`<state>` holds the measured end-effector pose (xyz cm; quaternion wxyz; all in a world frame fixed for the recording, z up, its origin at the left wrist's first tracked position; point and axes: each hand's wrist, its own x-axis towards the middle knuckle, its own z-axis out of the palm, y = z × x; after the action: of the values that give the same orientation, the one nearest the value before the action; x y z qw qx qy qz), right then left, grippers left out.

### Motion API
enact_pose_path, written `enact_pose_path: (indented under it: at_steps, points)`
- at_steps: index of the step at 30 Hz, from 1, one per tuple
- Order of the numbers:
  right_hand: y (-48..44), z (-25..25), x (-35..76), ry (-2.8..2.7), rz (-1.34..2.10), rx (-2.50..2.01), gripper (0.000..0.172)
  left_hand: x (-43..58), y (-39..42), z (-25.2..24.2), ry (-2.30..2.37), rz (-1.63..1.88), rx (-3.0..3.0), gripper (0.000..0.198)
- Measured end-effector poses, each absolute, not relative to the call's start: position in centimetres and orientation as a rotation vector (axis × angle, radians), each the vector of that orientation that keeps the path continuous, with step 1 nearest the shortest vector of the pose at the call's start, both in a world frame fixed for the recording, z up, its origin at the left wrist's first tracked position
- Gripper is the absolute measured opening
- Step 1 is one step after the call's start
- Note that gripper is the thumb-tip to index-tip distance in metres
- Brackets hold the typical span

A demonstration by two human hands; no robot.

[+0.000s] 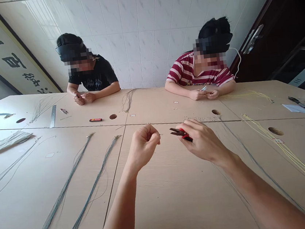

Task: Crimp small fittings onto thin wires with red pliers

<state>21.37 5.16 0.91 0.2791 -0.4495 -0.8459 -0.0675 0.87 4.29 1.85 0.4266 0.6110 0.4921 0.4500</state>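
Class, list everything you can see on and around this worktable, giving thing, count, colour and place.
Table: one, light wood, with round holes.
Grey wire bundles: two long, left half; more far left.
Yellow wires: one bunch, right side.
Ruler: one, metal, far left.
Red bar: one, small, beside a hole.
Co-workers: two, black shirt and red-striped shirt, far side.
Pliers: one, red-handled, mid-table.
Left hand: one, pinched shut, facing the plier tips.
Right hand: one, gripping the pliers.
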Motion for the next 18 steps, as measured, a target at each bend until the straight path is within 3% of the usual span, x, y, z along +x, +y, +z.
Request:
enact_pose_path:
  at_steps: [7,18]
  points:
    - [5.74,1.41,21.39,-2.363,-0.536,-1.199,0.01,1.0,4.66,1.53,1.248,1.078,1.526,0.014]
    - [5.97,1.72,21.14,-2.398,-0.595,-1.169,0.009,1.07,4.78,1.23,1.222,1.068,1.503,0.012]
